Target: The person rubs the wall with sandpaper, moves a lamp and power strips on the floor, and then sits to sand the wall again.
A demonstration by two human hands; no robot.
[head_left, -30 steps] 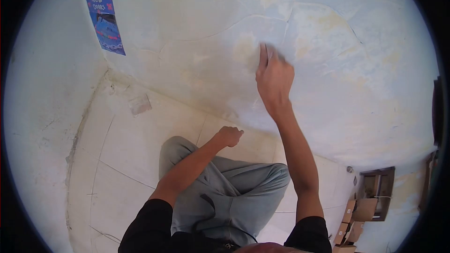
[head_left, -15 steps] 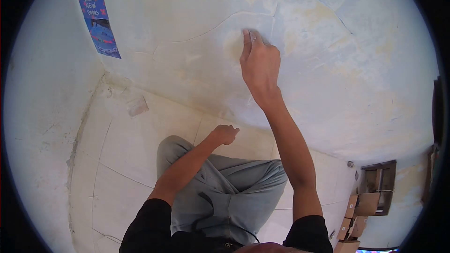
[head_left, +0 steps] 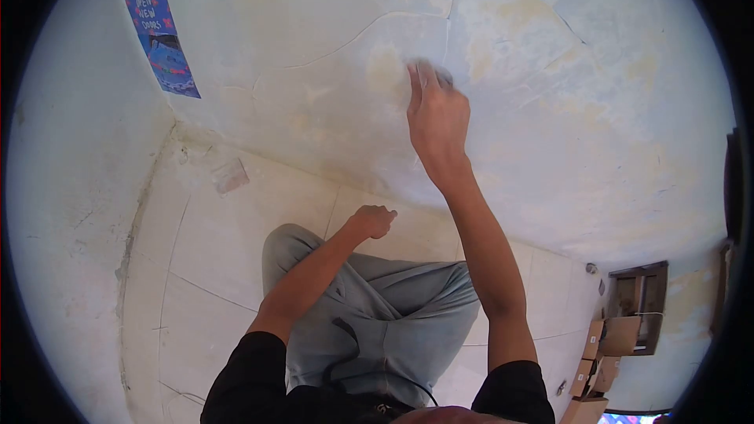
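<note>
My right hand [head_left: 437,114] is pressed up to the pale, patchy wall [head_left: 330,102], its fingers closed on a small dark grey pad [head_left: 444,77]. Most of the pad is hidden behind the fingers, and its edge looks smeared by motion. Yellowish worn patches and a long crack lie around that spot on the wall. Lower down, my left hand [head_left: 372,221] hangs in front of my bent knee, curled into a loose fist. Nothing shows in it.
My crossed legs in grey trousers [head_left: 393,306] rest on the tiled floor [head_left: 212,259]. A pinkish rectangular piece [head_left: 230,177] lies near the corner. A blue lettered poster [head_left: 153,12] hangs at upper left. Cardboard boxes [head_left: 593,357] stand at lower right beside a wooden frame [head_left: 648,306].
My right hand has slid slightly down along the wall with the pad. My left hand stays almost in place. The whole view has shifted a little.
</note>
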